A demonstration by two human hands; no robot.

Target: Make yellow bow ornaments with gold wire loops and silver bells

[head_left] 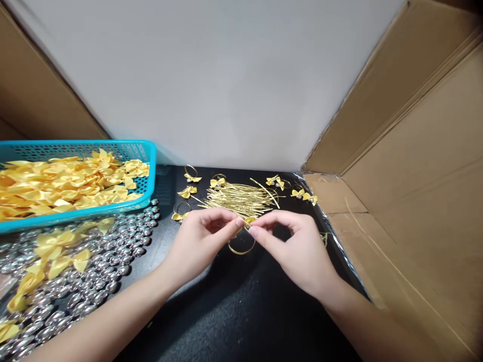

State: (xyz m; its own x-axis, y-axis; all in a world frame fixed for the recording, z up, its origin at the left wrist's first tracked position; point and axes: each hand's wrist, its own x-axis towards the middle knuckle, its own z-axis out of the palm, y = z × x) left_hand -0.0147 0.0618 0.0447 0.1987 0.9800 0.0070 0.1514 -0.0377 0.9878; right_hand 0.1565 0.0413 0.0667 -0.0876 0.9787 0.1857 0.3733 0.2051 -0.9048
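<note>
My left hand and my right hand meet over the black mat, fingertips pinched together on a small yellow ribbon bow. A gold wire loop hangs below the bow between the two hands. Just beyond my fingers lies a pile of gold wire ties. Several finished bows with gold loops are scattered around that pile.
A teal basket heaped with yellow ribbon bows stands at the left. In front of it lie many silver beads with loose yellow bows on them. Cardboard walls close the right and far left; a white board stands behind.
</note>
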